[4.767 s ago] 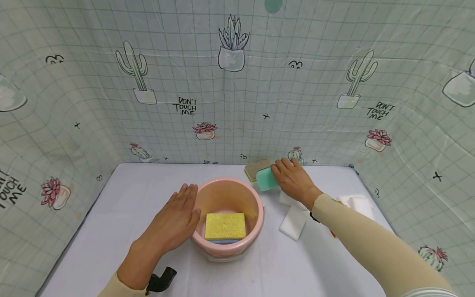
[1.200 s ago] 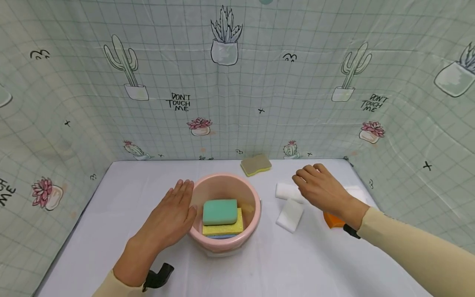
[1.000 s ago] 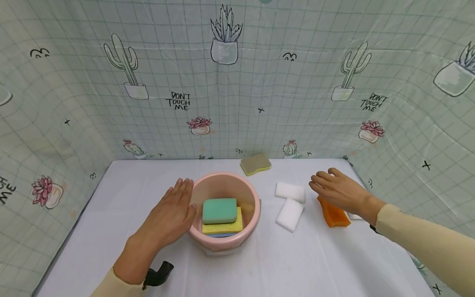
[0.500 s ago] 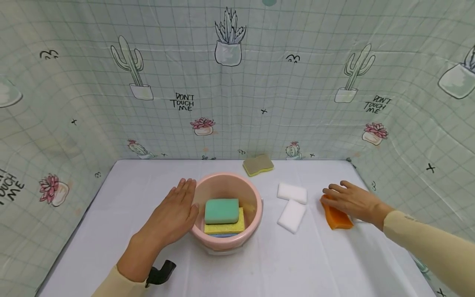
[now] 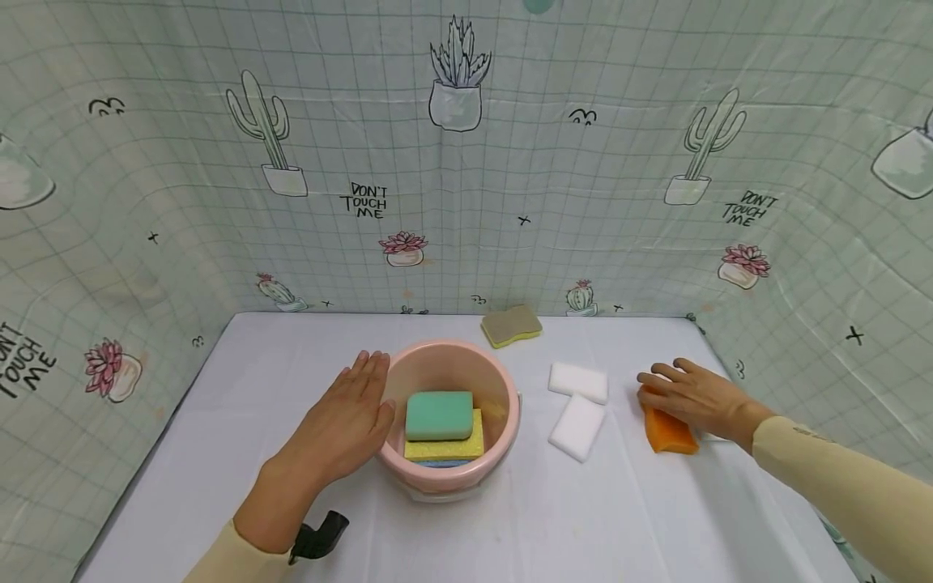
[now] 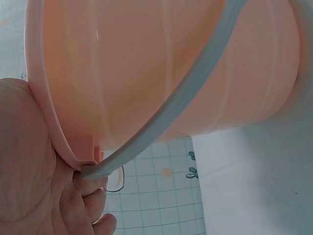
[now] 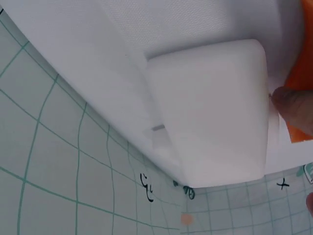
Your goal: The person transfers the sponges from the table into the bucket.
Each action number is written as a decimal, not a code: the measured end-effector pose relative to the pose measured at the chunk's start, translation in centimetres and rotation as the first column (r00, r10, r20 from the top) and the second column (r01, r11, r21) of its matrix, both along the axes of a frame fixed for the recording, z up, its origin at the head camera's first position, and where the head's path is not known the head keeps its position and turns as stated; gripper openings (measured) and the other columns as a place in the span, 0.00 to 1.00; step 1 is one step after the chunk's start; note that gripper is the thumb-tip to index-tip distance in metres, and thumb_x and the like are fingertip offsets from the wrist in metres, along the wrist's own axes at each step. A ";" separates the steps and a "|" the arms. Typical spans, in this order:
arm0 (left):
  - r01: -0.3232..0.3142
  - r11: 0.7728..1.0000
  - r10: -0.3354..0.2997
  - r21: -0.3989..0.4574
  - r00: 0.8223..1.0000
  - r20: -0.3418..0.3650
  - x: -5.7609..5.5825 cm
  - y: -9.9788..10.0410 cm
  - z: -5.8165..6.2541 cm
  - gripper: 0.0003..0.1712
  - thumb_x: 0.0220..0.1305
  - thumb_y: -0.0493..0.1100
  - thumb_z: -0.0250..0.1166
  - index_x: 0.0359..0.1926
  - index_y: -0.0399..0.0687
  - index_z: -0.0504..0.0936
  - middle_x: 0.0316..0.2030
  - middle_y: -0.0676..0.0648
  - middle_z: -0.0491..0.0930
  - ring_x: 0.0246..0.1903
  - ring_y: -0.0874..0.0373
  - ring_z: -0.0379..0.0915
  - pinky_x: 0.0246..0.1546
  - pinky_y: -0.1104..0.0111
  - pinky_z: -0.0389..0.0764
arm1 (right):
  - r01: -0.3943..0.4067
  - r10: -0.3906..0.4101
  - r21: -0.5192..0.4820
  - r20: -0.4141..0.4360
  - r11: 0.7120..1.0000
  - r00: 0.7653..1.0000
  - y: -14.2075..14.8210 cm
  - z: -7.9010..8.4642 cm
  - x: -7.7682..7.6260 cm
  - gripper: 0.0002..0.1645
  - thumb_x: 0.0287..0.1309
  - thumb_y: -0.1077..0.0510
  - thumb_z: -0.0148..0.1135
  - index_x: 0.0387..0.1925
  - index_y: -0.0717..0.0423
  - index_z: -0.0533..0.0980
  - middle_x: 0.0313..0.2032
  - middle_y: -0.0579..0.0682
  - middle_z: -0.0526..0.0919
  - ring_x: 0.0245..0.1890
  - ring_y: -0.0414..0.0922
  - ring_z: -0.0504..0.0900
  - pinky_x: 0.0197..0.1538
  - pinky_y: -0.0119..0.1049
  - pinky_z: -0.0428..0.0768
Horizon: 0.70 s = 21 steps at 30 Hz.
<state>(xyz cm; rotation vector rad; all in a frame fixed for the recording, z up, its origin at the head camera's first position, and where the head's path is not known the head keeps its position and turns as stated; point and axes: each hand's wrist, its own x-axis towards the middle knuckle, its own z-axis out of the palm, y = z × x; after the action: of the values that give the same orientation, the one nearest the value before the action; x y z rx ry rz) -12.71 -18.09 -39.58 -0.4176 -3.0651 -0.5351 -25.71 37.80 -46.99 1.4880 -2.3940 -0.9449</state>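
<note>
My left hand [image 5: 338,429] lies with straight fingers along the left side of a pink bucket [image 5: 498,453]. The left wrist view has this hand at the bucket's rim, beside the grey handle [image 6: 188,85]. Inside the bucket, a green sponge [image 5: 439,416] lies on a yellow sponge [image 5: 477,441], with a blue one partly hidden below. My right hand [image 5: 700,401] grips an orange sponge [image 5: 670,433] on the table, partly covering it. In the right wrist view, the thumb touches its edge. A white sponge [image 7: 210,117] lies close by, mostly hidden in the head view.
Two white sponges [image 5: 577,427] lie between the bucket and my right hand. A yellow sponge with a grey-brown top [image 5: 512,325] rests near the back edge. The table [image 5: 547,526] has a white cover, and a cactus-print cloth [image 5: 510,162] surrounds its back and sides.
The green sponge has gone from my right hand into the bucket. That hand has since moved right and down onto the orange sponge. My left hand has stayed at the bucket.
</note>
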 end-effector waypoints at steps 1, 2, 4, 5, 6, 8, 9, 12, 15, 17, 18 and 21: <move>0.000 1.000 0.000 -0.001 1.000 0.002 0.0 0.0 0.0 0.38 0.82 0.47 0.48 0.81 0.29 0.53 0.81 0.32 0.54 0.83 0.38 0.45 0.82 0.44 0.52 | -0.012 0.012 -0.010 -0.001 1.000 1.000 0.0 -0.1 -0.1 0.50 0.40 0.60 0.88 0.64 0.46 0.69 0.67 0.52 0.75 0.65 0.54 0.76 0.64 0.54 0.80; -0.001 1.000 0.001 -0.004 1.000 0.004 0.0 0.0 0.0 0.38 0.82 0.48 0.48 0.81 0.30 0.53 0.81 0.32 0.54 0.83 0.38 0.44 0.82 0.44 0.52 | -0.025 0.025 -0.027 -0.004 0.999 1.000 -0.1 -0.1 -0.3 0.49 0.41 0.59 0.88 0.64 0.46 0.70 0.66 0.52 0.76 0.64 0.54 0.77 0.64 0.53 0.80; -0.002 1.000 0.002 -0.005 1.000 0.010 0.0 0.0 0.0 0.38 0.82 0.48 0.48 0.81 0.30 0.52 0.81 0.33 0.54 0.83 0.38 0.44 0.82 0.44 0.52 | -0.040 0.040 -0.073 -0.004 0.996 0.999 -0.2 -0.1 -0.6 0.45 0.45 0.56 0.87 0.63 0.49 0.71 0.65 0.53 0.77 0.63 0.54 0.78 0.63 0.54 0.81; -0.002 1.000 0.002 -0.007 1.000 0.013 0.0 0.0 0.1 0.38 0.82 0.48 0.47 0.81 0.30 0.52 0.81 0.33 0.54 0.83 0.38 0.44 0.82 0.45 0.52 | -0.043 0.043 -0.096 -0.002 0.994 0.999 -0.3 -0.1 -0.8 0.43 0.47 0.54 0.86 0.63 0.51 0.72 0.64 0.54 0.78 0.63 0.55 0.78 0.63 0.54 0.81; -0.003 1.000 0.003 -0.007 1.000 0.017 0.0 0.0 0.1 0.38 0.82 0.48 0.47 0.82 0.30 0.52 0.82 0.33 0.53 0.83 0.38 0.43 0.82 0.45 0.52 | -0.042 0.043 -0.124 0.001 0.991 0.999 -0.5 -0.1 -0.9 0.43 0.48 0.52 0.85 0.63 0.53 0.72 0.63 0.54 0.79 0.62 0.55 0.78 0.63 0.55 0.81; -0.005 1.000 0.005 -0.007 1.000 0.020 0.0 0.0 0.1 0.38 0.82 0.48 0.47 0.82 0.30 0.52 0.82 0.33 0.53 0.83 0.38 0.43 0.82 0.45 0.52 | -0.041 0.041 -0.179 -0.003 0.983 0.999 -0.8 0.0 -1.3 0.39 0.51 0.49 0.83 0.61 0.56 0.73 0.60 0.56 0.80 0.60 0.56 0.79 0.62 0.55 0.81; -0.006 1.000 0.006 -0.005 1.000 0.020 0.0 0.0 0.1 0.38 0.82 0.48 0.47 0.82 0.30 0.52 0.82 0.33 0.53 0.83 0.39 0.43 0.83 0.45 0.51 | -0.036 0.036 -0.205 -0.006 0.978 0.999 -0.9 0.0 -1.4 0.39 0.51 0.48 0.82 0.60 0.57 0.73 0.58 0.56 0.80 0.59 0.56 0.79 0.61 0.55 0.81; -0.007 1.000 0.007 -0.003 1.000 0.018 0.0 0.0 0.1 0.38 0.82 0.48 0.47 0.82 0.30 0.52 0.82 0.33 0.53 0.83 0.39 0.43 0.83 0.45 0.51 | -0.019 0.009 -0.253 -0.044 0.967 0.999 -1.2 0.3 -1.8 0.41 0.49 0.46 0.81 0.58 0.60 0.73 0.54 0.59 0.81 0.55 0.58 0.79 0.59 0.55 0.81; -0.004 1.000 0.004 -0.001 1.000 0.015 0.0 0.0 0.1 0.38 0.82 0.48 0.47 0.81 0.30 0.52 0.82 0.33 0.53 0.83 0.38 0.43 0.82 0.45 0.52 | 0.013 -0.038 -0.305 -0.076 0.952 0.996 -1.6 0.7 -2.1 0.39 0.49 0.45 0.78 0.55 0.63 0.72 0.50 0.61 0.80 0.51 0.61 0.79 0.56 0.55 0.81; -0.003 1.000 0.003 -0.002 1.000 0.015 0.0 0.0 0.1 0.38 0.82 0.48 0.47 0.81 0.30 0.52 0.82 0.33 0.53 0.83 0.38 0.43 0.82 0.45 0.52 | 0.033 -0.067 -0.335 -0.091 0.942 0.994 -2.1 1.2 -2.3 0.37 0.51 0.44 0.74 0.53 0.64 0.71 0.47 0.62 0.79 0.48 0.62 0.78 0.54 0.56 0.81; -0.003 1.000 0.003 -0.003 1.000 0.015 0.0 0.0 0.1 0.38 0.82 0.48 0.47 0.81 0.30 0.52 0.82 0.33 0.53 0.83 0.38 0.43 0.82 0.45 0.52 | 0.041 -0.078 -0.358 -0.091 0.933 0.993 -2.5 1.4 -2.4 0.34 0.53 0.44 0.71 0.51 0.64 0.70 0.45 0.63 0.78 0.46 0.62 0.77 0.53 0.56 0.80; -0.003 1.000 0.003 -0.008 1.000 0.010 0.0 0.1 0.1 0.38 0.82 0.48 0.47 0.81 0.29 0.53 0.82 0.33 0.53 0.83 0.38 0.44 0.82 0.45 0.51 | 0.050 -0.101 -0.407 -0.106 0.912 0.989 -3.7 2.3 -2.6 0.31 0.56 0.42 0.62 0.48 0.63 0.70 0.40 0.61 0.75 0.42 0.61 0.75 0.50 0.54 0.77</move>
<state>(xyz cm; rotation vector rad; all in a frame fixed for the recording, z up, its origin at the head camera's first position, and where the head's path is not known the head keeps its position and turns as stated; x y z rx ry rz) -12.72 -18.03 -39.50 -0.4112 -3.0782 -0.5269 -28.29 34.15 -44.67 1.1556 -2.3813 -0.4919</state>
